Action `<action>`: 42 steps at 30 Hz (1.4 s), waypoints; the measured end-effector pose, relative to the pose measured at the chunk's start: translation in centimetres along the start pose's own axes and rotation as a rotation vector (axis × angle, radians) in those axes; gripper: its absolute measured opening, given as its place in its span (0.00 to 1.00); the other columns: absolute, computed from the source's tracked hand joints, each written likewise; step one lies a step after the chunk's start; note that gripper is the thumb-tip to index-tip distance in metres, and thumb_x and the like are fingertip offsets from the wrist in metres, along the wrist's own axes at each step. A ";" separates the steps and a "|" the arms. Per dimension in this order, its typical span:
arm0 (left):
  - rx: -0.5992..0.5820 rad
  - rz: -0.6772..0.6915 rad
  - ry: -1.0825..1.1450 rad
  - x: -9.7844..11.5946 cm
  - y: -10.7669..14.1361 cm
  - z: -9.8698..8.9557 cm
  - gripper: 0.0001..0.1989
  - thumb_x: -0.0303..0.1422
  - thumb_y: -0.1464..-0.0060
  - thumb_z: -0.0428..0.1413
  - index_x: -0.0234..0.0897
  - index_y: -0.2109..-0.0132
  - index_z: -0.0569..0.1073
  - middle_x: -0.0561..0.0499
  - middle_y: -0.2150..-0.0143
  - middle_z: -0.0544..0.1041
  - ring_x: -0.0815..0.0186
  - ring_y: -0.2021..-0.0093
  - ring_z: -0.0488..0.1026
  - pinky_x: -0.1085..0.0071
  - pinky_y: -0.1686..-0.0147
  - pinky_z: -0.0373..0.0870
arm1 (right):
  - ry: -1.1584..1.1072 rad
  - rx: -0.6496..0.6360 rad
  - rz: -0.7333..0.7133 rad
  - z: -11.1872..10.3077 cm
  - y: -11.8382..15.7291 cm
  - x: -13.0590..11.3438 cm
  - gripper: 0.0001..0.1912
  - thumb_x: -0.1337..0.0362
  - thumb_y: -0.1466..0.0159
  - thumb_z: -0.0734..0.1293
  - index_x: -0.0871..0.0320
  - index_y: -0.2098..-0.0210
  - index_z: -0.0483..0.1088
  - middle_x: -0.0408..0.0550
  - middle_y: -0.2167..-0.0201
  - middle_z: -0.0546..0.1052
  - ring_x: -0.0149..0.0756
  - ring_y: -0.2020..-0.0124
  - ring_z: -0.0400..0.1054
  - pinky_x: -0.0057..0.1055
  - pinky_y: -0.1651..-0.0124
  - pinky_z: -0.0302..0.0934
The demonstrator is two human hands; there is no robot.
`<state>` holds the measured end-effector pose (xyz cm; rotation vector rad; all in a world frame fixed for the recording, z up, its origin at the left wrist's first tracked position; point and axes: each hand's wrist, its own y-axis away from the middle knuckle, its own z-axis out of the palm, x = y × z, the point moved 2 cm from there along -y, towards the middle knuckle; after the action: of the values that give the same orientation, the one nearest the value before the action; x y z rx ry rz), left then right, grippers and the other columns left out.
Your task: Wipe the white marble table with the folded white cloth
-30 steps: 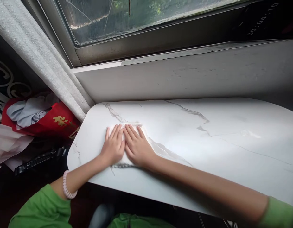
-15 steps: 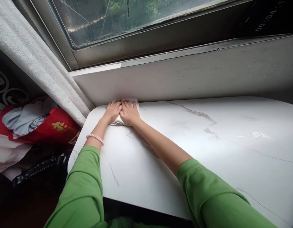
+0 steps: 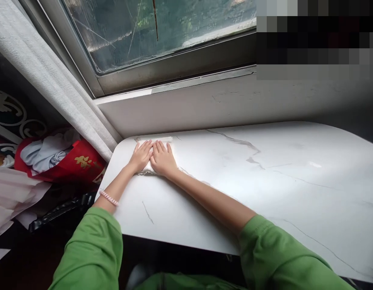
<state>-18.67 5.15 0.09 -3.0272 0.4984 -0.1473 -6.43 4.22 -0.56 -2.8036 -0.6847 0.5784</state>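
Observation:
My left hand (image 3: pixel 140 156) lies flat with its fingers stretched out on a folded white cloth (image 3: pixel 148 169). Beside it, my right hand (image 3: pixel 163 158) presses flat on the same cloth, its thumb side touching the left hand. Both palms hide most of the cloth; its far edge and a strip near the wrists show. The cloth rests on a white marble-patterned table (image 3: pixel 210 193), near the far left corner. A pink coiled band (image 3: pixel 109 197) circles my left wrist.
Behind the table's far edge runs a pale wall below a metal-framed window (image 3: pixel 174 36). A light curtain (image 3: pixel 62 84) hangs at the left. Left of the table is a red bag (image 3: pixel 83 161) with grey fabric in it, above a black chair-like part (image 3: pixel 62 209).
Both hands have drawn the cloth a little toward me, away from the table's far edge. The camera view has shifted slightly.

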 end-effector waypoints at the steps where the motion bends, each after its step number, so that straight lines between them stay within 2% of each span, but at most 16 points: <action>1: -0.001 0.007 -0.002 0.3 1.3 -0.2 0.24 0.32 0.35 0.34 0.33 0.35 0.55 0.45 0.31 0.53 0.65 0.31 0.46 0.57 0.34 0.37 | -0.020 0.002 -0.006 -0.2 1.1 -0.6 0.30 0.64 0.33 0.48 0.76 0.36 0.52 0.64 0.34 0.54 0.47 0.32 0.44 0.49 0.33 0.35; 7: 0.003 0.064 0.029 2.8 10.0 -1.1 0.26 0.36 0.34 0.34 0.30 0.34 0.54 0.43 0.31 0.53 0.64 0.31 0.44 0.55 0.33 0.35 | -0.239 -0.074 -0.062 -2.2 8.3 -3.7 0.30 0.63 0.34 0.51 0.70 0.35 0.52 0.59 0.34 0.53 0.45 0.32 0.42 0.55 0.33 0.26; 13: 0.021 0.078 0.055 4.9 17.3 -1.9 0.27 0.39 0.33 0.36 0.35 0.31 0.46 0.44 0.31 0.51 0.62 0.30 0.43 0.53 0.33 0.37 | -0.560 -0.199 -0.065 -3.9 14.1 -6.4 0.34 0.65 0.39 0.56 0.67 0.34 0.52 0.51 0.33 0.52 0.40 0.31 0.39 0.49 0.31 0.22; 16: 0.011 0.078 0.052 5.1 19.5 -2.3 0.28 0.38 0.33 0.36 0.38 0.30 0.41 0.45 0.30 0.51 0.60 0.30 0.44 0.52 0.33 0.38 | -0.758 -0.298 -0.012 -4.2 15.1 -7.3 0.37 0.67 0.43 0.57 0.66 0.34 0.52 0.50 0.32 0.51 0.38 0.31 0.37 0.47 0.32 0.18; 20: -0.035 0.061 0.041 3.9 20.4 -2.7 0.27 0.39 0.33 0.37 0.42 0.30 0.41 0.47 0.30 0.49 0.58 0.31 0.45 0.50 0.34 0.38 | -0.942 -0.435 0.099 -4.2 13.8 -7.7 0.38 0.67 0.42 0.56 0.65 0.33 0.47 0.49 0.31 0.48 0.34 0.30 0.33 0.44 0.31 0.19; 22: -0.051 0.049 0.034 2.7 19.8 -2.7 0.28 0.42 0.33 0.37 0.42 0.30 0.43 0.47 0.30 0.49 0.58 0.31 0.45 0.49 0.34 0.37 | -0.878 -0.494 0.067 -3.8 12.2 -7.6 0.37 0.66 0.40 0.54 0.68 0.32 0.44 0.53 0.31 0.44 0.36 0.30 0.30 0.45 0.31 0.22; 24: -0.048 0.036 0.022 1.2 18.6 -2.5 0.28 0.43 0.33 0.36 0.40 0.31 0.45 0.45 0.30 0.49 0.58 0.31 0.44 0.50 0.34 0.36 | -0.696 -0.487 -0.072 -3.1 10.2 -7.4 0.35 0.63 0.36 0.54 0.70 0.32 0.43 0.58 0.31 0.42 0.40 0.30 0.30 0.46 0.32 0.23; 26: -0.035 0.012 0.004 -0.6 16.8 -2.2 0.28 0.42 0.34 0.35 0.37 0.31 0.47 0.44 0.30 0.50 0.59 0.31 0.44 0.51 0.34 0.35 | -0.492 -0.400 -0.222 -2.1 7.9 -7.2 0.33 0.61 0.33 0.52 0.70 0.32 0.44 0.60 0.31 0.44 0.43 0.30 0.33 0.47 0.32 0.26; 28: -0.031 -0.012 -0.011 -2.7 14.5 -1.9 0.27 0.40 0.34 0.35 0.35 0.32 0.49 0.44 0.30 0.50 0.60 0.31 0.44 0.52 0.34 0.35 | -0.338 -0.293 -0.285 -0.8 5.5 -6.8 0.32 0.60 0.32 0.50 0.68 0.32 0.45 0.59 0.31 0.46 0.44 0.31 0.37 0.46 0.33 0.30; 32: -0.045 0.000 -0.003 -6.7 8.6 -1.7 0.27 0.38 0.35 0.36 0.37 0.32 0.51 0.47 0.30 0.51 0.63 0.31 0.44 0.54 0.34 0.36 | -0.176 -0.152 -0.224 1.8 0.3 -6.1 0.31 0.60 0.32 0.50 0.70 0.33 0.47 0.60 0.32 0.50 0.45 0.32 0.41 0.45 0.33 0.34; 37: -0.085 0.013 -0.045 -10.8 1.1 -1.4 0.26 0.35 0.37 0.38 0.37 0.34 0.55 0.46 0.31 0.52 0.62 0.32 0.48 0.53 0.34 0.38 | -0.136 -0.046 -0.108 4.1 -5.7 -4.8 0.31 0.61 0.33 0.51 0.73 0.35 0.50 0.61 0.33 0.53 0.46 0.33 0.44 0.46 0.34 0.36; 39: -0.093 0.018 -0.073 -12.0 -1.0 -1.1 0.26 0.35 0.37 0.39 0.37 0.34 0.54 0.45 0.31 0.52 0.61 0.31 0.48 0.52 0.35 0.39 | -0.141 -0.009 -0.085 4.9 -7.5 -4.3 0.31 0.62 0.33 0.52 0.74 0.35 0.50 0.62 0.34 0.54 0.46 0.33 0.45 0.46 0.34 0.36; 42: -0.092 0.031 -0.091 -13.1 -2.7 -0.7 0.26 0.36 0.37 0.39 0.38 0.33 0.53 0.46 0.30 0.51 0.60 0.31 0.48 0.52 0.35 0.41 | -0.148 0.029 -0.079 5.7 -9.3 -3.8 0.31 0.62 0.34 0.52 0.76 0.36 0.52 0.63 0.35 0.56 0.47 0.34 0.46 0.47 0.34 0.36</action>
<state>-30.22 11.85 -0.06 -3.0960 0.5589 0.0155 -15.64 11.05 -1.86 -2.7129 -0.8036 0.7797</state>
